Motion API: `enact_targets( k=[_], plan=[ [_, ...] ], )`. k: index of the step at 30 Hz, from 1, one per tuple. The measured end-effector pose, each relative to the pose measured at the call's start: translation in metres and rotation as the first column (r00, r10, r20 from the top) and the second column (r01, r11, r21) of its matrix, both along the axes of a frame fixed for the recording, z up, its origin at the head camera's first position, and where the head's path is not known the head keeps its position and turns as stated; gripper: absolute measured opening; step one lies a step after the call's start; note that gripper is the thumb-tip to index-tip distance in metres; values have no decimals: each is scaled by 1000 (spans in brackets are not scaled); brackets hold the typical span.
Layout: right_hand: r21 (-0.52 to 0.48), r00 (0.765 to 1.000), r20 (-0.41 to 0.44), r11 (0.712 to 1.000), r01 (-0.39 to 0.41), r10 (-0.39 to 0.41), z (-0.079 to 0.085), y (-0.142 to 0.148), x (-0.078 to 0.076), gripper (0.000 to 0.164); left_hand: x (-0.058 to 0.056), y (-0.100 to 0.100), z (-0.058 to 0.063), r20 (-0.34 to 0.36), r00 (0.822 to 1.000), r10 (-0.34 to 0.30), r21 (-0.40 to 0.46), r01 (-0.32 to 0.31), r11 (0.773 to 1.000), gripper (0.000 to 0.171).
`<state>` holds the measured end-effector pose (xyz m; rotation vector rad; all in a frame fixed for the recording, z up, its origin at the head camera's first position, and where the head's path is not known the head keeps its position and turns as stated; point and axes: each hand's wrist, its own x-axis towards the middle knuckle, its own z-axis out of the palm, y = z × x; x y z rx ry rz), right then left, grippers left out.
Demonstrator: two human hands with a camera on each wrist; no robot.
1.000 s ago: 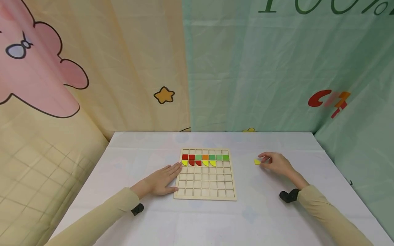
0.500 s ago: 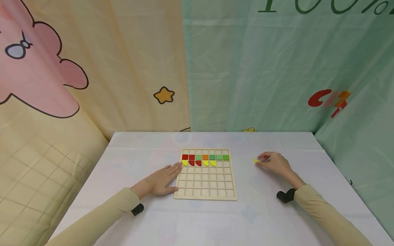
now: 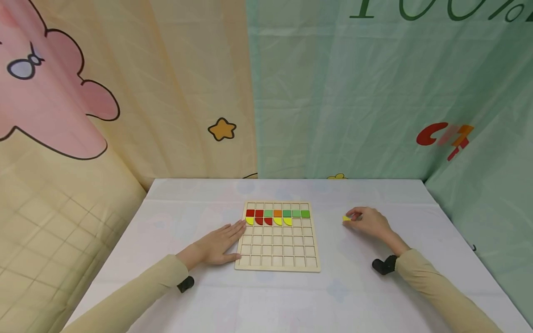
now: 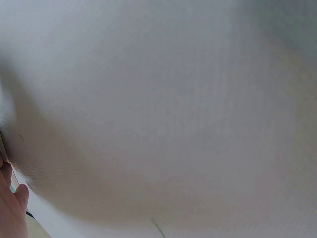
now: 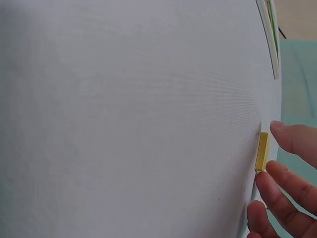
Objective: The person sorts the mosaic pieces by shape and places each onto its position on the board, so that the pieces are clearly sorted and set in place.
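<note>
A wooden grid board (image 3: 278, 268) lies flat on the white table. One row holds red, orange and green squares (image 3: 277, 213); the row below it has yellow and red quarter-round tiles (image 3: 278, 221). Along the board's left edge rests my left hand (image 3: 216, 243), its fingers straight and its thumb near the lower corner. To the right of the board, my right hand (image 3: 369, 223) has thumb and fingertips at a small yellow tile (image 3: 345, 218) and pinches it. The right wrist view shows the tile (image 5: 262, 151) edge-on among the fingertips, partly covered.
Black wrist cameras (image 3: 384, 265) sit under both forearms, close to the tabletop. A patterned curtain (image 3: 304, 92) hangs behind the table (image 3: 208, 192). The board's edge (image 5: 270, 39) shows at the top right of the right wrist view.
My right hand has shifted slightly left and closed in on the yellow tile, which now shows less between the fingertips. The left hand and the board have stayed put.
</note>
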<state>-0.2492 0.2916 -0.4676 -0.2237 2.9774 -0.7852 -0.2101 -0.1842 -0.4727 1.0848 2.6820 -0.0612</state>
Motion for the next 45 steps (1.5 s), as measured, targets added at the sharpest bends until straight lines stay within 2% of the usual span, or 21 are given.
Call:
enact_targets(
  k=[11,21,39,45],
  plan=[
    [21,999,7,999,-35,35,0,-7,0,24,0,0,-3,5,1000,-1,-1,1,1000,85],
    [21,999,-6,999,-50,50,-2,-3,-5,32,0,0,-2,2,1000,9,-2,-9,1000,85],
    [50,999,-20,998,-46,47,-1,-7,-5,29,0,-1,0,4,1000,13,0,-13,1000,85],
    [50,994,-16,993,-111,112,-2,-6,-5,34,0,-1,0,5,1000,10,-1,-10,1000,84]
  ],
)
